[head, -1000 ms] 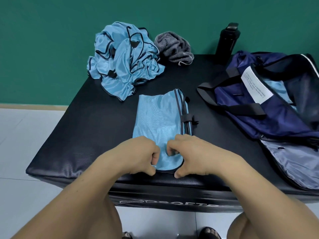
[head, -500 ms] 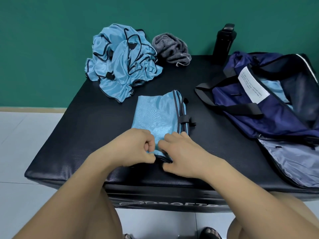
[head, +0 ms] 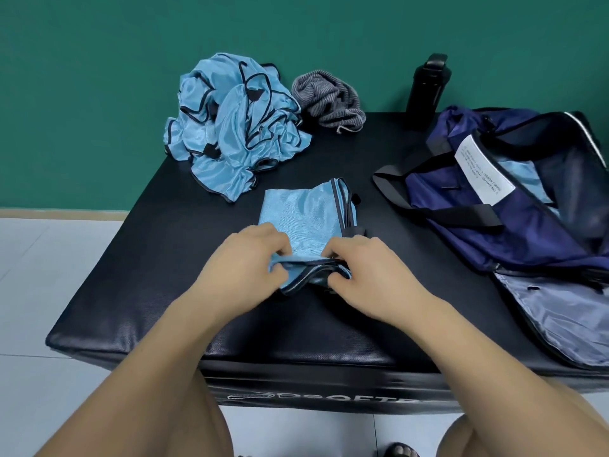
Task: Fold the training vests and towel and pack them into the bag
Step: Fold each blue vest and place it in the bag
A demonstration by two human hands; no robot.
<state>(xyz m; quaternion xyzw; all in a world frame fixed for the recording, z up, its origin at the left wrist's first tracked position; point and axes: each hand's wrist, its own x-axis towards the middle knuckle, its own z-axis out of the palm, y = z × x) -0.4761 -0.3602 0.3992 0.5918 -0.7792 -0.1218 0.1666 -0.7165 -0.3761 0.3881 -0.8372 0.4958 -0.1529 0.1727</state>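
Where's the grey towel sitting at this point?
In the head view, the grey towel lies bunched at the far edge of the black pad, between the heap of blue vests to its left and the black bottle to its right.

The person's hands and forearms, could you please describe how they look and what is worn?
Both the left hand and right hand are bare: no gloves, rings or watch show. The left forearm and right forearm are bare too, with no sleeves in view.

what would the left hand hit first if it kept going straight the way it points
The folded vest, whose near edge the left hand pinches; past it probably just bare mat, though depth is unclear.
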